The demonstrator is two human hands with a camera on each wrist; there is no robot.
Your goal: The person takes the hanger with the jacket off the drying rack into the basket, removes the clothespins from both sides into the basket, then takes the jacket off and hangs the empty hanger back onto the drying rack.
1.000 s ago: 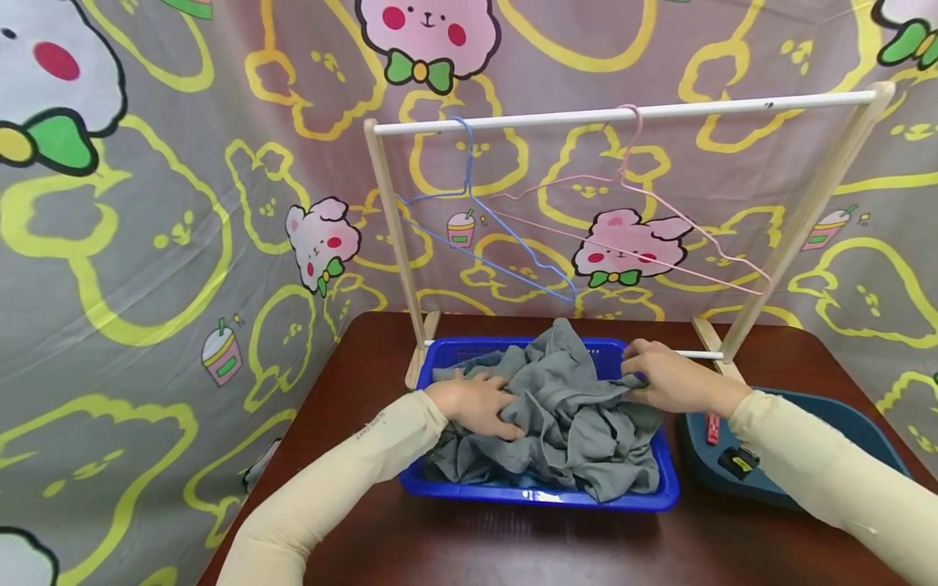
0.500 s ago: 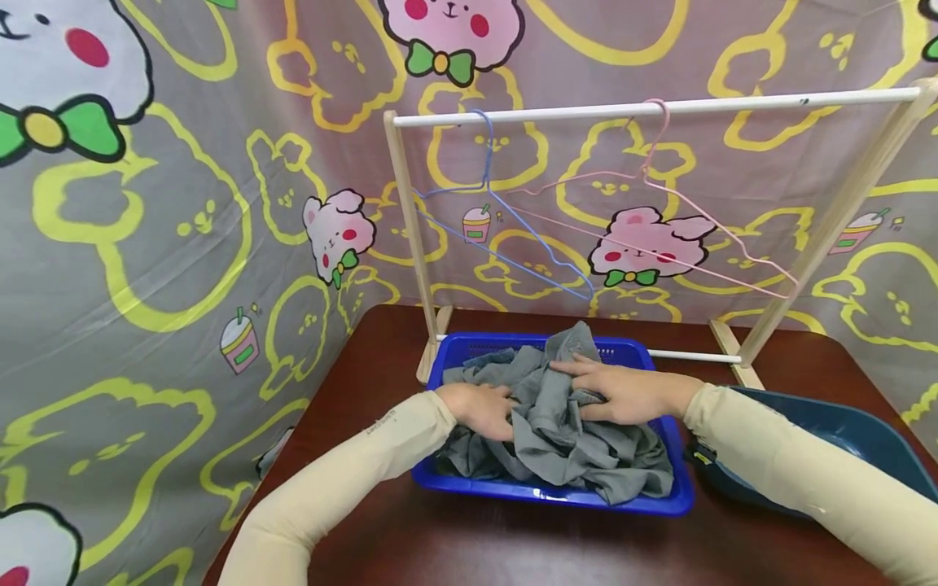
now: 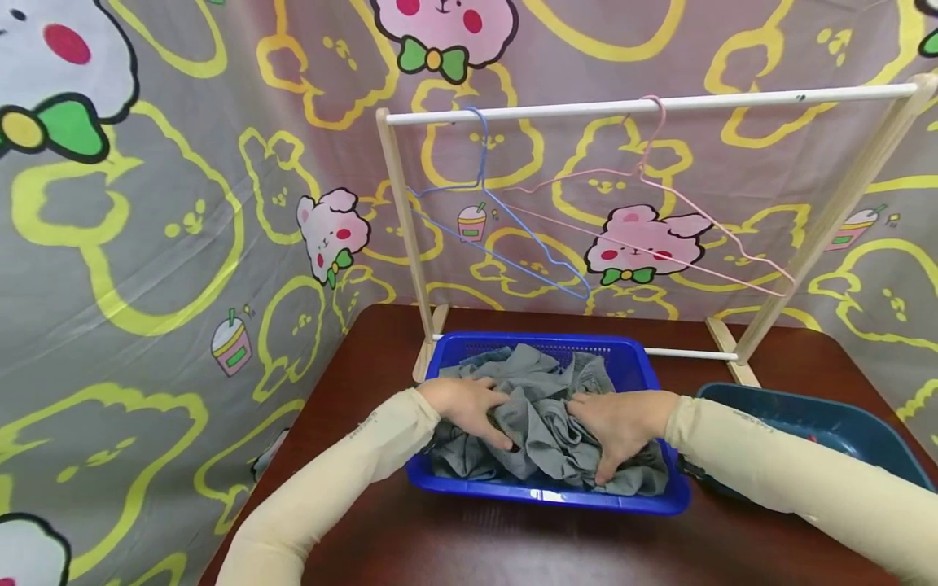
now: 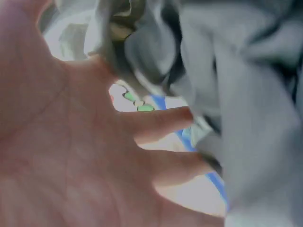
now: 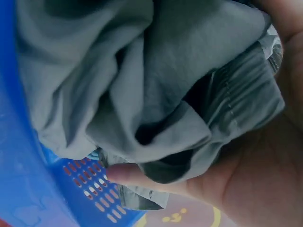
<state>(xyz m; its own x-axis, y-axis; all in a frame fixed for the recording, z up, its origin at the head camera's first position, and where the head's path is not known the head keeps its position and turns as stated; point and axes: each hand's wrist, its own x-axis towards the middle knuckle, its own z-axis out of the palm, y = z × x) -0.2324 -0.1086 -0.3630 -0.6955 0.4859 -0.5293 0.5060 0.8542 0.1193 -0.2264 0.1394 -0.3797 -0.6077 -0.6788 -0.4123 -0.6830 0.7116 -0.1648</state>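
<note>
A heap of grey clothing (image 3: 523, 415) fills a blue plastic basket (image 3: 545, 494) in the head view. My left hand (image 3: 469, 404) lies on the left part of the heap, thumb and fingers apart. In the left wrist view its fingers (image 4: 156, 125) reach out fairly straight, their tips against the grey cloth (image 4: 255, 118). On the right side of the heap, my right hand (image 3: 624, 423) holds a bunched grey garment (image 5: 161, 85). The right wrist view shows that cloth between its thumb and a finger (image 5: 156, 178), with a stitched, gathered edge near the palm.
Behind the basket stands a wooden garment rack (image 3: 637, 106) with a blue hanger (image 3: 513, 220) and a pink hanger (image 3: 689, 207). A dark teal tub (image 3: 813, 407) sits at the right, partly hidden by my right sleeve. All stand on a dark brown table (image 3: 381, 529).
My right hand has come left from the basket's right rim onto the heap, then nearer to me. The cloth peak at the back has sunk. My left hand stays on the left side.
</note>
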